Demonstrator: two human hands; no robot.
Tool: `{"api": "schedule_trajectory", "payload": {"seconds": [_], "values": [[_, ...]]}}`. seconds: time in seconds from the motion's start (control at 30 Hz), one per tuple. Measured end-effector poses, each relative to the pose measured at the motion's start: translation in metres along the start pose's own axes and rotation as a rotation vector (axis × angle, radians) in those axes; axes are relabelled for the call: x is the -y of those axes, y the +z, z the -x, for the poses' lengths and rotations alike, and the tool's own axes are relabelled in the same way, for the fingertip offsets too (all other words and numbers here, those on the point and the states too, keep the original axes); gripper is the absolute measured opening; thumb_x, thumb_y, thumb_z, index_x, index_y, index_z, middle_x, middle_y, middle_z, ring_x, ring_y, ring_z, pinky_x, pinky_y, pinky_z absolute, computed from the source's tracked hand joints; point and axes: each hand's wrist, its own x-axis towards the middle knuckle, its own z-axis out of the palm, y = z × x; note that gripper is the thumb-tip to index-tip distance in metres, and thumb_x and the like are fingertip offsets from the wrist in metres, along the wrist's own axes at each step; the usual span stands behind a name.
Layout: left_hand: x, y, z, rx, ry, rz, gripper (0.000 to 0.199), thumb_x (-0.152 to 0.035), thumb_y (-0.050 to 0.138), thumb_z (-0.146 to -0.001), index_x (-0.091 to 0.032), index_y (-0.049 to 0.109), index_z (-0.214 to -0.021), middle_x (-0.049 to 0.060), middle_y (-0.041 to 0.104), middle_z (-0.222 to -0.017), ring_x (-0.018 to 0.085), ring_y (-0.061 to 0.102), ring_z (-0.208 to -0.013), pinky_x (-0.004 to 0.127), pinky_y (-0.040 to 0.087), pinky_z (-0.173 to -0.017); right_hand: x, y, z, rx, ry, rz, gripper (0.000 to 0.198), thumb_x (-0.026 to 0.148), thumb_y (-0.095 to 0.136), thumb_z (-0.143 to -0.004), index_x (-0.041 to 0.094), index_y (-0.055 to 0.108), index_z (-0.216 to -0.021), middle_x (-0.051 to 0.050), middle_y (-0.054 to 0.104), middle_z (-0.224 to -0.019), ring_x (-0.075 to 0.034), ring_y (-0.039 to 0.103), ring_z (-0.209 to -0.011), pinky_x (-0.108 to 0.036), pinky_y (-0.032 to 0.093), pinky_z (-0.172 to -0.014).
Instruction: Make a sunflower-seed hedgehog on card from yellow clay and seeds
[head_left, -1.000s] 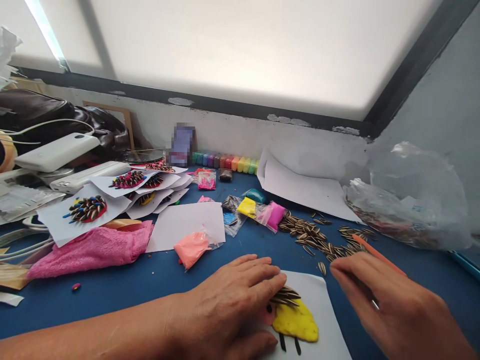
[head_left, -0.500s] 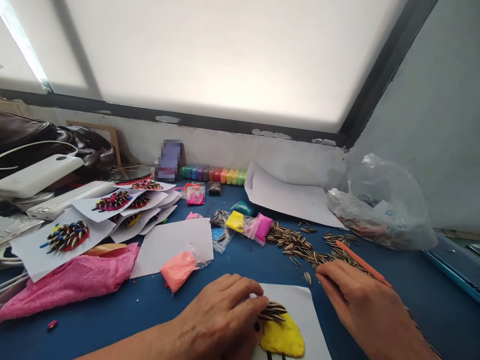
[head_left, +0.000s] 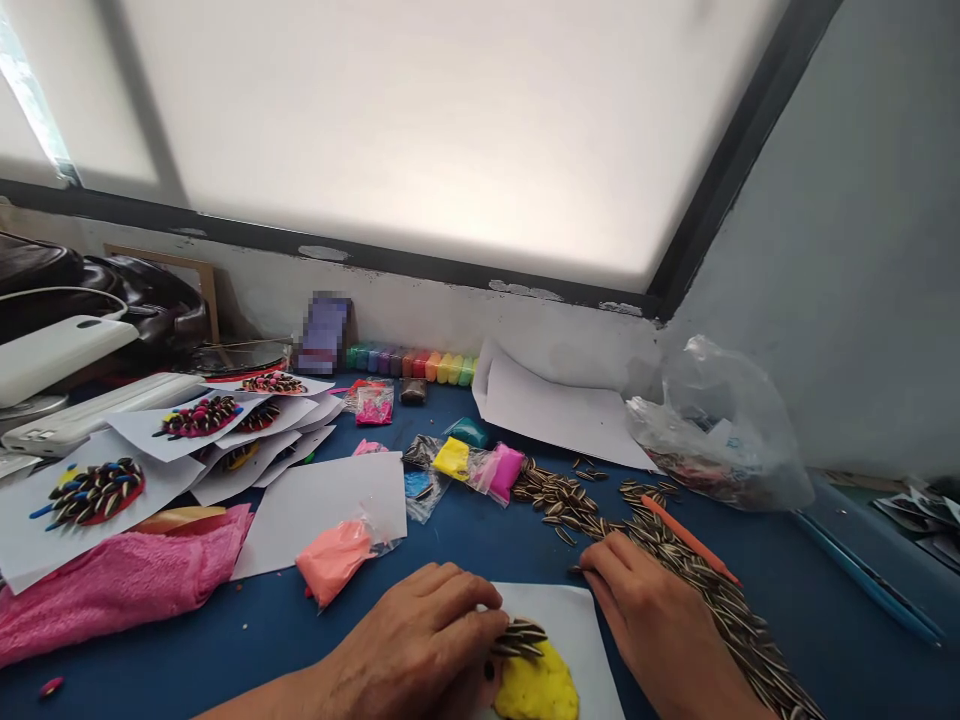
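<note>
My right hand is closed in a pinch, with a striped sunflower seed at its fingertips, beside the upper right of a white sheet. Curled over the left part of that sheet is my left hand. Its fingertips come together at the cluster of sunflower seeds stuck in a flattened yellow clay shape; whether anything is between them is hidden. A dark dot shows beside the clay. Loose sunflower seeds spread behind and to the right of my right hand.
An orange stick-like tool lies across the seeds. Bags of pink, yellow and coral clay lie farther back. Finished seed pictures and a pink cloth are left, a clear plastic bag at back right.
My right hand has come away from the seed pile towards the white sheet, a seed now showing at its fingertips. My left hand keeps its place on the sheet. The view has shifted slightly right.
</note>
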Motion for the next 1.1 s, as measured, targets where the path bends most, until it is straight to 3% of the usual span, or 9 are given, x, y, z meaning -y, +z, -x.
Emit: {"api": "schedule_trajectory", "payload": {"seconds": [0.2,0.4,0.57,0.8,1.1], "values": [[-0.001,0.001,0.001,-0.056,0.022,-0.02,0.03,-0.011,0.05,-0.094,-0.019,0.059,-0.121,0.011,0.067,-0.118,0.021,0.064,-0.101,0.032,0.054,-0.09,-0.003,0.001,-0.002,-0.001,0.01,-0.062,0.019,0.014,0.049,-0.094,0.022,0.065,-0.101,-0.005,0.068,-0.09,-0.019,0.072,-0.075,-0.027,0.056,-0.058],[-0.002,-0.001,0.0,-0.087,0.04,-0.045,0.031,-0.012,0.049,-0.093,-0.02,0.058,-0.122,0.01,0.068,-0.115,0.021,0.065,-0.099,0.031,0.056,-0.087,0.003,-0.005,-0.008,0.053,-0.025,-0.127,0.019,0.008,0.055,-0.09,0.023,0.062,-0.082,0.0,0.067,-0.082,-0.014,0.07,-0.07,-0.022,0.055,-0.059],[0.001,0.003,-0.001,-0.102,0.044,-0.066,0.039,-0.006,0.049,-0.088,-0.02,0.059,-0.123,0.008,0.069,-0.114,0.021,0.067,-0.096,0.031,0.057,-0.086,0.001,-0.002,-0.005,0.044,0.001,-0.108,0.017,0.005,0.058,-0.088,0.022,0.059,-0.082,-0.002,0.067,-0.081,-0.017,0.07,-0.07,-0.028,0.056,-0.059],[-0.003,0.004,-0.001,-0.242,0.112,-0.106,0.041,-0.008,0.043,-0.086,-0.018,0.054,-0.125,0.01,0.071,-0.112,0.022,0.068,-0.093,0.031,0.057,-0.083,-0.001,0.002,0.0,-0.008,-0.002,-0.041,0.02,0.004,0.059,-0.086,0.022,0.056,-0.081,-0.001,0.066,-0.079,-0.018,0.068,-0.068,-0.027,0.053,-0.057],[0.004,0.012,0.003,-0.159,0.054,-0.089,0.045,-0.009,0.049,-0.088,-0.022,0.052,-0.131,0.006,0.069,-0.118,0.021,0.067,-0.101,0.031,0.056,-0.09,0.001,0.008,0.001,-0.036,-0.044,0.039,0.036,-0.011,0.053,-0.076,0.022,0.064,-0.086,-0.002,0.065,-0.082,-0.016,0.066,-0.066,-0.025,0.05,-0.057]]}}
